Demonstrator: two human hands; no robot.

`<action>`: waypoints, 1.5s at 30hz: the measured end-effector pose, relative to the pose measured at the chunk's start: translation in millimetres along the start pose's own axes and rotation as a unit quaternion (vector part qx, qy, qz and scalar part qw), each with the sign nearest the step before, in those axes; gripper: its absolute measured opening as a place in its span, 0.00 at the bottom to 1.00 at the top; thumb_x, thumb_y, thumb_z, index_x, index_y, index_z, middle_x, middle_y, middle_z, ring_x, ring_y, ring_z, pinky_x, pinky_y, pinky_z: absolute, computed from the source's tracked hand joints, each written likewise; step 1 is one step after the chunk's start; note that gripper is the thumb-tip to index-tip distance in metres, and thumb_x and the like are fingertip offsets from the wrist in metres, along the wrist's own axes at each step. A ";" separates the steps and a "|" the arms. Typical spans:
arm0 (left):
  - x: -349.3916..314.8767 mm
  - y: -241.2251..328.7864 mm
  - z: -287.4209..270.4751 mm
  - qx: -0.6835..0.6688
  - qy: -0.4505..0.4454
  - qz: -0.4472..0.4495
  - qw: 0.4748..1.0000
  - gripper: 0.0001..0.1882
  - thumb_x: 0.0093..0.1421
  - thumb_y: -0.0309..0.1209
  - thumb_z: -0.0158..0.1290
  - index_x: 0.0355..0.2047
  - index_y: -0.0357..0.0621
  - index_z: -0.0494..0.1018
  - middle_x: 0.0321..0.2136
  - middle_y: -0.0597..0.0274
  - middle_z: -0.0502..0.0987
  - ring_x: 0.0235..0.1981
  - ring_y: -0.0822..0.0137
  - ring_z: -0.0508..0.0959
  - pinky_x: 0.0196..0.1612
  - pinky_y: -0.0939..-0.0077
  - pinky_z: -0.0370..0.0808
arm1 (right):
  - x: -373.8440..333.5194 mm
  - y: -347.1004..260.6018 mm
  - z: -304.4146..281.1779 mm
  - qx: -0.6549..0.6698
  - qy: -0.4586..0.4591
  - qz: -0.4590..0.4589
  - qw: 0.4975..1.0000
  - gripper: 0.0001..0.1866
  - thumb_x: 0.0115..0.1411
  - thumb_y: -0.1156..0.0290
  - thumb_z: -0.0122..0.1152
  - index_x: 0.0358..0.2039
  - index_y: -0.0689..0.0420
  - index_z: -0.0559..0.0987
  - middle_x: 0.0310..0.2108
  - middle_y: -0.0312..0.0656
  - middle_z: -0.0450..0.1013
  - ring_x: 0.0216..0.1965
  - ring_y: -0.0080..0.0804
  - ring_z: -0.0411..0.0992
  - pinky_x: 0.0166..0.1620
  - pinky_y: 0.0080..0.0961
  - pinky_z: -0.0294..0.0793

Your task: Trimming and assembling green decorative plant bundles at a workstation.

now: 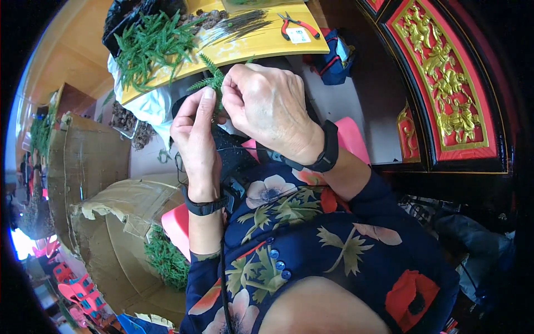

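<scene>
My left hand [194,125] pinches a green fern-like sprig [211,78] between thumb and fingers, just off the near edge of the yellow table. My right hand [270,103] is closed against the same sprig from the right, its fingertips pressed together on it. The exact spot it grips is partly hidden by its own knuckles. Leaves of the sprig point up and left, and a few show below the fingers. On the table, to the left of the hands, lies a heap of similar green sprigs [147,50].
The yellow table [245,47] also carries thin dark stems [239,25], brown pine cones [208,21] and red-handled pliers [300,28]. At lower left an open cardboard box [111,245] has more greenery [167,259] beside it. A carved red-and-gold panel [445,83] stands at right.
</scene>
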State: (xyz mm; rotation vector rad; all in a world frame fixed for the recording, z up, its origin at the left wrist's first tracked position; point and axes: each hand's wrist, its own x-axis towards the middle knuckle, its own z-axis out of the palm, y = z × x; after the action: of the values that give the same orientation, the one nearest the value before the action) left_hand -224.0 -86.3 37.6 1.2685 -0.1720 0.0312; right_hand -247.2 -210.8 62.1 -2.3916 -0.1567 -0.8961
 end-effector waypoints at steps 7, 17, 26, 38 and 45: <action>-1.0 3.7 -0.8 -0.043 0.015 -0.051 0.998 0.06 0.58 0.28 0.53 0.33 0.38 0.76 0.25 0.69 0.75 0.23 0.80 0.70 0.26 0.87 0.64 | -1.9 1.4 6.0 0.021 0.029 -0.030 0.999 0.04 0.49 0.75 0.59 0.23 0.60 0.74 0.21 0.45 0.73 0.20 0.43 0.72 0.24 0.33 0.71; 6.5 0.2 -9.1 -0.114 0.052 -0.023 0.992 0.05 0.58 0.27 0.53 0.33 0.41 0.76 0.27 0.70 0.76 0.24 0.81 0.69 0.25 0.88 0.62 | -12.8 3.1 13.0 0.284 -0.006 0.036 0.958 0.10 0.48 0.77 0.63 0.33 0.60 0.75 0.24 0.42 0.73 0.21 0.35 0.70 0.25 0.28 0.70; 6.4 7.9 -11.9 -0.114 -0.033 -0.097 0.988 0.04 0.57 0.28 0.53 0.33 0.44 0.74 0.25 0.71 0.74 0.23 0.82 0.68 0.26 0.89 0.62 | -15.5 -5.1 4.4 0.077 0.131 -0.077 0.985 0.12 0.46 0.78 0.63 0.34 0.58 0.75 0.27 0.40 0.73 0.28 0.37 0.70 0.33 0.30 0.70; 7.5 3.3 -2.7 -0.165 -0.080 -0.080 0.980 0.02 0.59 0.28 0.52 0.29 0.45 0.73 0.24 0.74 0.71 0.22 0.83 0.66 0.24 0.89 0.59 | -10.2 -4.4 -4.7 0.109 0.135 -0.067 0.983 0.06 0.45 0.76 0.63 0.26 0.58 0.76 0.26 0.39 0.73 0.30 0.36 0.70 0.34 0.31 0.68; 8.9 2.5 12.0 -0.119 -0.066 -0.036 0.990 0.04 0.59 0.26 0.52 0.29 0.41 0.74 0.24 0.73 0.71 0.23 0.84 0.65 0.24 0.90 0.59 | -11.1 -10.8 -14.7 0.013 0.194 -0.061 0.979 0.04 0.46 0.75 0.63 0.23 0.57 0.76 0.24 0.39 0.73 0.29 0.37 0.70 0.34 0.31 0.68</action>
State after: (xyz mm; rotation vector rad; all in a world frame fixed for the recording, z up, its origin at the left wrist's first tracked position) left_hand -216.9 -97.5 44.6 1.0373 -0.2370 -0.1313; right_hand -267.3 -209.1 69.2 -2.1514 -0.1622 -1.3868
